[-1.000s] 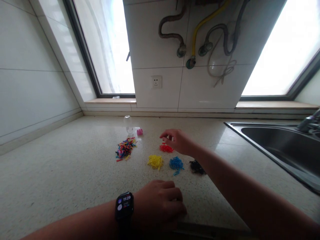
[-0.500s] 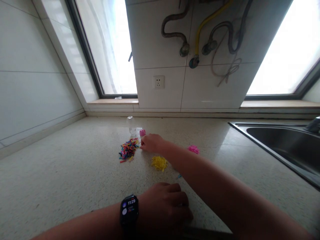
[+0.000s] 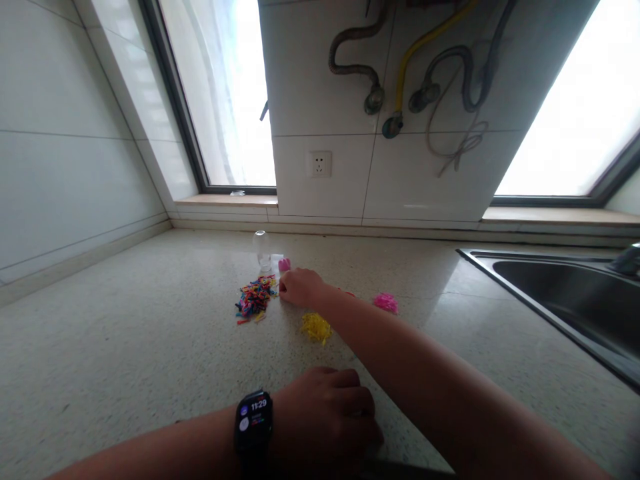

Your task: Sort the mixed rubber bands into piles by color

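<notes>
My right hand (image 3: 301, 287) reaches across to the right edge of a heap of small, thin multicoloured pieces (image 3: 255, 297). Its fingers are bent and closed near the countertop, and whatever is between the fingertips is hidden. Just behind them is a small pink cap-like object (image 3: 285, 265). A yellow heap of similar pieces (image 3: 316, 328) lies below my right wrist, and a pink heap (image 3: 385, 303) is beyond the forearm. My left hand (image 3: 330, 413), a black watch (image 3: 253, 420) on its wrist, rests palm down near the front with fingers curled under; its palm is out of sight.
A clear jar (image 3: 262, 251) stands behind the multicoloured heap on the speckled countertop (image 3: 125, 333). At the right is a metal sink (image 3: 560, 287). Tiled wall with a socket (image 3: 319, 164), hoses and two windows rises at the back. Red bits show partly behind my right forearm.
The view has shifted slightly. My right hand stays by the multicoloured heap, its fingertips drawn in a little more. Red bits now show behind the right forearm; my left hand barely differs.
</notes>
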{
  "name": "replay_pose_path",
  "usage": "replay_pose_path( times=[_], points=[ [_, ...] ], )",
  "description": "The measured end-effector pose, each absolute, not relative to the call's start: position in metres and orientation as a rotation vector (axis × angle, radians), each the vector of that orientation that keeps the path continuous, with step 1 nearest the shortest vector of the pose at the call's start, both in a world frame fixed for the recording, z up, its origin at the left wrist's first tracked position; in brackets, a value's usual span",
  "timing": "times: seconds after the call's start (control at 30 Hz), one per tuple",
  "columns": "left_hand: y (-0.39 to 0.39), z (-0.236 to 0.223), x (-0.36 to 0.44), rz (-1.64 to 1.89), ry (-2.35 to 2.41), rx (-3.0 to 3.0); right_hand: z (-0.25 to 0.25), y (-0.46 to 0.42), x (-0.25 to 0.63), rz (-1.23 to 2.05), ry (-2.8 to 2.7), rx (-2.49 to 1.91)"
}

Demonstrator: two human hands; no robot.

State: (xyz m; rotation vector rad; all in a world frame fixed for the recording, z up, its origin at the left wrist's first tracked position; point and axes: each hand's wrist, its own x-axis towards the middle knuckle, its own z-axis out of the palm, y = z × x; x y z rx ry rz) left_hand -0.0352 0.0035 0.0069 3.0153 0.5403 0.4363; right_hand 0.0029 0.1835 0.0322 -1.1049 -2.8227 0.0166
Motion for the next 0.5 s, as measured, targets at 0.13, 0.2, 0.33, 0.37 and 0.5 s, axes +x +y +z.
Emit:
replay_pose_path(
  times=[0.13, 0.2, 0.33, 0.37, 0.5],
  points=[
    [0.004, 0.009, -0.035, 0.41, 0.53, 3.01, 0.041, 0.18, 0.016, -0.006, -2.826, -1.119],
    [0.004, 0.01, -0.035, 0.406, 0.531, 3.011, 0.047, 0.177, 0.025, -0.02, -2.845, -1.109],
    [0.004, 0.009, -0.035, 0.433, 0.53, 3.02, 0.059, 0.172, 0.047, 0.008, -2.812, -1.059],
    [0.004, 0.009, -0.035, 0.44, 0.529, 3.024, 0.062, 0.17, 0.054, 0.039, -2.781, -1.043],
    [0.003, 0.01, -0.034, 0.441, 0.541, 3.02, 0.076, 0.166, 0.089, 0.245, -2.618, -0.966]
  ],
)
